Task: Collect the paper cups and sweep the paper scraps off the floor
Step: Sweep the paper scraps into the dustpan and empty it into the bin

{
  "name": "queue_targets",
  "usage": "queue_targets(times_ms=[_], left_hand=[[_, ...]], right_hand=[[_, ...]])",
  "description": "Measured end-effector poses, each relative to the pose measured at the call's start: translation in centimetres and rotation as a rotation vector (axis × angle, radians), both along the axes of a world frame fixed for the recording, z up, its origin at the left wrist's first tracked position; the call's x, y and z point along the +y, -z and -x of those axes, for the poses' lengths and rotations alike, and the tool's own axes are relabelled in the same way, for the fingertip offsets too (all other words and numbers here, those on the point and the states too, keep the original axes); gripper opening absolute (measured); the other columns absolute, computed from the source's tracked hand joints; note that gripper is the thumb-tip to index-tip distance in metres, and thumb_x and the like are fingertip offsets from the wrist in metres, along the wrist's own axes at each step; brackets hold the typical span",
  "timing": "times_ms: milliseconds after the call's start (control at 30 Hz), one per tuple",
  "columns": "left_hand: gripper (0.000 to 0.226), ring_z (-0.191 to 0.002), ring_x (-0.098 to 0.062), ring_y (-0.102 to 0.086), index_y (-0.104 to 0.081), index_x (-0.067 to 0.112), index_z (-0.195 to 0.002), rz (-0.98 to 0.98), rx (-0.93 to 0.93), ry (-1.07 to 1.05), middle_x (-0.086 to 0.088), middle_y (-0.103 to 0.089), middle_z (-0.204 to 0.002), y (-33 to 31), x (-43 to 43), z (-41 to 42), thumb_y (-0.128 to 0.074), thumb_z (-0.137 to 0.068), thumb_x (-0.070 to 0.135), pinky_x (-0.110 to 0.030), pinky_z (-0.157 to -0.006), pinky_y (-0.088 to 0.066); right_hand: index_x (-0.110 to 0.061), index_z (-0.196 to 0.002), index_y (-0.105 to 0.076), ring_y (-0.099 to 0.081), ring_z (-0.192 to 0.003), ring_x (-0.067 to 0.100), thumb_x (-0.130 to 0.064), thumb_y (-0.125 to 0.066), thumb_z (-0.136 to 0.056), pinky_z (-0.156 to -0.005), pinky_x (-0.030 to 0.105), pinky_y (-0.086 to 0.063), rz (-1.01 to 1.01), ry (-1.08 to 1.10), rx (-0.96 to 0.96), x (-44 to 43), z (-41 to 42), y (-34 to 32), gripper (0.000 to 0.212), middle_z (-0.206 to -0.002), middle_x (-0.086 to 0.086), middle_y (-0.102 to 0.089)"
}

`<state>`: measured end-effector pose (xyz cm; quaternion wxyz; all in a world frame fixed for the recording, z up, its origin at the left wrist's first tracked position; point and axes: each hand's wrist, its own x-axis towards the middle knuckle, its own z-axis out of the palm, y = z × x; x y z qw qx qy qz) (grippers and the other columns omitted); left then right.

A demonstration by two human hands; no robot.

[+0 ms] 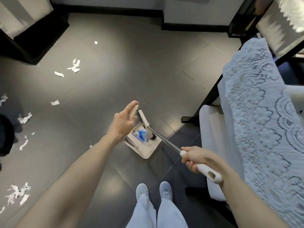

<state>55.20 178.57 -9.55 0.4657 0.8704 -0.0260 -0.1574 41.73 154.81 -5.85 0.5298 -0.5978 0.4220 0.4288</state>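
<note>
Head view shows most of the paper scraps point(74, 65) lying unswept on the grey floor point(115, 63). They are strung out along the person's left side, from a small fleck near the far wall down to a crumpled cluster at the lower left edge, all well apart from the dustpan point(144, 150). The pan sits on the floor just ahead of the person's feet and already holds a blue and white crumpled item point(142, 134). It may be a paper cup, but its shape is too crushed to tell. No upright cup shows anywhere on the floor.

By this reading the cup collection looks done or nearly so, and the sweeping is barely begun. The broom bristles point(153, 137) rest inside the pan against that item, nowhere near the scraps.

The left hand point(123, 122) is curled round the top of the dustpan handle point(135, 111), thumb lying along it. The right hand point(192, 158) is clenched round the broom grip point(209, 173), with the metal shaft running forward and down into the pan. Neither hand touches any paper, and the nearest scrap lies left of the left forearm.

A lace cloth point(263, 112) drapes over furniture on the right.
</note>
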Motion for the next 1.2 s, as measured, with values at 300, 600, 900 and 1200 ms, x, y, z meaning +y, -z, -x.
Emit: queue_targets(times_ms=[300, 600, 900, 1200], left_hand=[[0.045, -0.049, -0.003, -0.05, -0.056, 0.047, -0.113, 0.018, -0.133, -0.463, 0.025, -0.057, -0.064, -1.6, 6.5, 10.7, -0.059, -0.088, 0.01, -0.021, -0.061, -0.043], [0.043, -0.062, 0.001, -0.052, -0.053, 0.049, -0.113, 0.019, -0.118, -0.776, 0.016, -0.061, -0.082, -2.3, 12.5, 20.6, -0.058, -0.089, 0.014, -0.011, -0.063, -0.041], [0.052, -0.07, -0.019, -0.058, -0.049, 0.057, -0.116, -0.014, -0.049, -1.0, 0.011, -0.064, -0.095, -0.9, 21.7, 25.2, -0.06, -0.089, 0.015, -0.034, -0.077, -0.051], [0.048, -0.076, -0.026, -0.058, -0.047, 0.056, -0.118, -0.078, 0.029, -0.953, -0.002, -0.062, -0.103, 0.8, 32.0, 21.1, -0.055, -0.092, 0.017, -0.039, -0.076, -0.052]], right_hand=[[-0.006, -0.13, -0.048, -0.033, -0.032, 0.004, 0.007, -0.044, -0.088, -0.032, 0.012, -0.03, 0.03, -0.456, -0.094, 1.0, -2.3, -7.7, 0.044, -0.044, 0.0, -0.04], [-0.01, -0.125, -0.048, -0.032, -0.029, 0.005, 0.007, -0.04, -0.09, -0.029, 0.012, -0.029, -0.037, -0.672, -0.175, 7.2, -4.5, -9.8, 0.04, -0.041, 0.0, -0.039], [-0.003, -0.13, -0.05, -0.039, -0.032, 0.011, 0.006, -0.042, -0.085, -0.036, 0.018, -0.037, 0.081, -1.033, -0.347, 19.9, -6.1, -5.0, 0.047, -0.051, 0.007, -0.045], [-0.012, -0.131, -0.046, -0.052, -0.048, 0.018, -0.004, -0.043, -0.083, -0.051, 0.025, -0.044, 0.264, -1.501, -0.312, 29.7, -6.4, 3.9, 0.048, -0.058, 0.004, -0.057]])
